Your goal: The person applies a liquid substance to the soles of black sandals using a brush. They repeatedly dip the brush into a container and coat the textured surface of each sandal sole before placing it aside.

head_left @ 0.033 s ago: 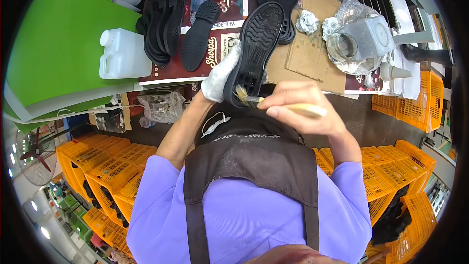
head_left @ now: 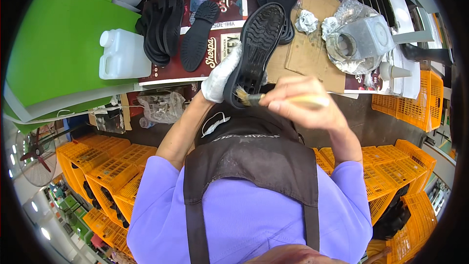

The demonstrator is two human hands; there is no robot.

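A black shoe sole [head_left: 262, 36] is tilted upright over the bench's front edge, its ridged, hollowed face showing. My left hand [head_left: 222, 76], in a white glove, grips it along the left side near the lower end; some fingers are hidden behind it. My right hand [head_left: 303, 100] is bare and closed around the pale handle of a brush [head_left: 254, 99]. The bristles touch the inside of the sole's lower end. Farther off, another black sole [head_left: 199, 36] lies flat, with several standing soles [head_left: 166, 29] beside it. More soles [head_left: 283, 2] lie behind the held one.
A white plastic jug [head_left: 126, 55] stands at the left by a green panel [head_left: 63, 44]. On the right, over cardboard [head_left: 312, 58], are crumpled white paper [head_left: 307, 22], a clear tilted container [head_left: 369, 36] and a nozzle bottle [head_left: 394, 72]. Orange crates [head_left: 408, 100] surround me.
The brush and my right hand have shifted slightly, with the bristles still at the sole's lower end. My left hand and the sole hold nearly the same place.
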